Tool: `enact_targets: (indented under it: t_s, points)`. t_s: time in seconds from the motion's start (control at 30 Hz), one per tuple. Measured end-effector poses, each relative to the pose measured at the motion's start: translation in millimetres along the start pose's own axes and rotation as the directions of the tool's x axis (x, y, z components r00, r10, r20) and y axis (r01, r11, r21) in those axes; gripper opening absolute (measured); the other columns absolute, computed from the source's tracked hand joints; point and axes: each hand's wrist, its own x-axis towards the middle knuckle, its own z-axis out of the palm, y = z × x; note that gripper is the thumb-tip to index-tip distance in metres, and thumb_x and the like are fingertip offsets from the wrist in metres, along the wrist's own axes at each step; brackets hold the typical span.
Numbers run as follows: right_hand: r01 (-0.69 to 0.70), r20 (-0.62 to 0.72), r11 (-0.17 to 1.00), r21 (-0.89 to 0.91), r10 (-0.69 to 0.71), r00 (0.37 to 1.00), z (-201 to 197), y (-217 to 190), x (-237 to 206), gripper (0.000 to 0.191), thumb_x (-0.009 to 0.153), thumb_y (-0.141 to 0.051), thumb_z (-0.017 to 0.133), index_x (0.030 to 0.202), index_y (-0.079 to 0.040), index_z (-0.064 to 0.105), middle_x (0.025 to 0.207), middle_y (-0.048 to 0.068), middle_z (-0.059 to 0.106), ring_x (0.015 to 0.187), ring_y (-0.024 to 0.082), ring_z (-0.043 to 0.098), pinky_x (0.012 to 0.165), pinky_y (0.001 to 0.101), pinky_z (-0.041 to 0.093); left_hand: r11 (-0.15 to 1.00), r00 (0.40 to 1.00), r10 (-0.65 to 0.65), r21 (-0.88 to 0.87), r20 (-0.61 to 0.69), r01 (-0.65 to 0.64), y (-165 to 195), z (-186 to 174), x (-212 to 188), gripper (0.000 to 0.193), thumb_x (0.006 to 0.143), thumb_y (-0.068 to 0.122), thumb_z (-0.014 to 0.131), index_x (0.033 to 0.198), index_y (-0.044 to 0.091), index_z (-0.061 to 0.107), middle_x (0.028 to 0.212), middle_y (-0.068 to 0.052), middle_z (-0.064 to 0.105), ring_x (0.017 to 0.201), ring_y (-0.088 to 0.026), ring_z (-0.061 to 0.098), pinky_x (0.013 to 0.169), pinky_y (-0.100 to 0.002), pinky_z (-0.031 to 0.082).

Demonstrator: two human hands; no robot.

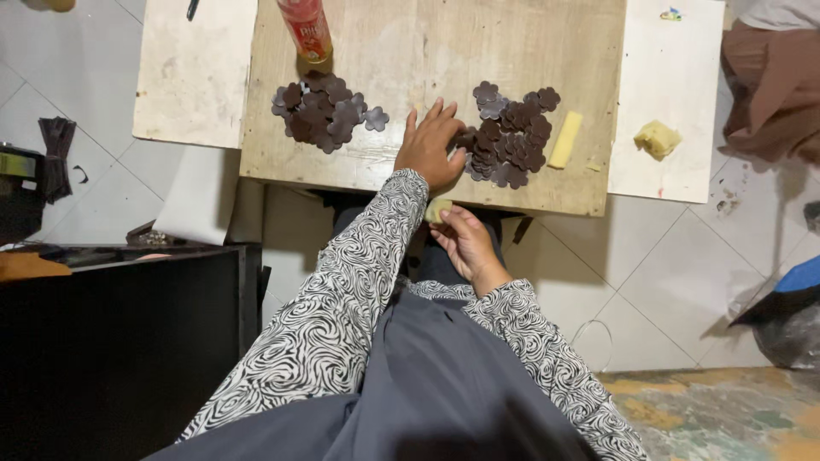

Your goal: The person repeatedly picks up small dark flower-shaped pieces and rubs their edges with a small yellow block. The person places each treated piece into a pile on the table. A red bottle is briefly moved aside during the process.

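Reaching across the low wooden table (384, 60), the left hand (430, 143) spreads its fingers flat on the right-hand pile of dark brown flower-shaped leather cutouts (511, 137), grip released, apparently picking 1 out. The right hand (465, 243), near the table edge, pinches a small pale yellow block (438, 210). A second pile (323, 109) lies at left. Next likely calls for separating 1 piece.

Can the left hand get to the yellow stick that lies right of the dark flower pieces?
Probably yes. The left hand rests on the near pile of flower pieces, and the yellow stick lies just past it on the same board, with nothing over it.
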Motion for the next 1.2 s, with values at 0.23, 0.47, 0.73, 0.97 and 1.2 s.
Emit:
enact_targets:
  t_s: [0.23,0.47,0.73,0.97,1.2]
  points:
    - [0.036,0.060,0.999,-0.020,-0.035,0.998,7.0,-5.3,-7.8,0.019,0.098,-0.013,0.066,0.116,-0.005,0.066,0.103,0.006,0.074,0.092,0.016,0.070,0.085,0.0307,0.056,0.983,0.969,0.004,-0.175,-0.247,-0.049,2.6,-11.3,-11.4,0.020,0.089,0.015,0.067,0.107,0.009,0.063,0.123,-0.013,0.069,0.133,-0.032,0.056,0.117,-0.049,0.035]
    - [0.051,0.060,0.997,-0.058,-0.047,0.997,13.5,-5.8,-14.7,0.020,0.099,-0.014,0.066,0.117,-0.006,0.068,0.104,0.005,0.075,0.091,0.015,0.070,0.084,0.0299,0.057,0.925,0.900,-0.190,-0.380,-0.392,0.029,-6.9,-22.6,-26.9,0.014,0.081,0.008,0.070,0.093,0.006,0.064,0.099,-0.011,0.074,0.091,-0.030,0.071,0.082,-0.040,0.058]
    - [0.079,0.012,0.985,-0.153,-0.078,0.997,0.3,0.9,-12.4,0.015,0.100,-0.018,0.066,0.110,-0.006,0.067,0.100,0.005,0.074,0.087,0.014,0.071,0.079,0.0299,0.057,0.234,0.882,-0.470,-0.958,0.039,0.167,-39.8,-43.6,-84.2,0.013,0.091,0.002,0.064,0.094,0.004,0.052,0.095,-0.018,0.070,0.081,-0.020,0.071,0.062,-0.030,0.053]
    - [0.398,0.110,0.743,-0.537,-0.406,0.907,23.7,-14.8,-22.5,0.013,0.099,-0.007,0.069,0.111,-0.006,0.063,0.094,0.003,0.068,0.078,0.010,0.061,0.070,0.0250,0.051,0.048,0.940,-0.312,-0.986,0.139,0.162,-27.3,-102.5,-125.3,0.037,0.095,0.002,0.056,0.131,0.002,0.052,0.114,-0.013,0.073,0.103,-0.020,0.073,0.076,-0.027,0.061]
    - [0.805,0.629,-0.013,-0.593,-0.631,0.454,139.4,-51.8,-83.3,0.027,0.099,0.002,0.070,0.126,-0.003,0.067,0.116,0.008,0.072,0.101,0.017,0.070,0.092,0.0295,0.057,0.074,0.977,-0.209,-0.995,0.051,0.068,-0.8,-114.4,-143.4,0.027,0.107,0.006,0.051,0.130,-0.004,0.061,0.115,-0.011,0.071,0.102,-0.015,0.071,0.083,-0.027,0.060]
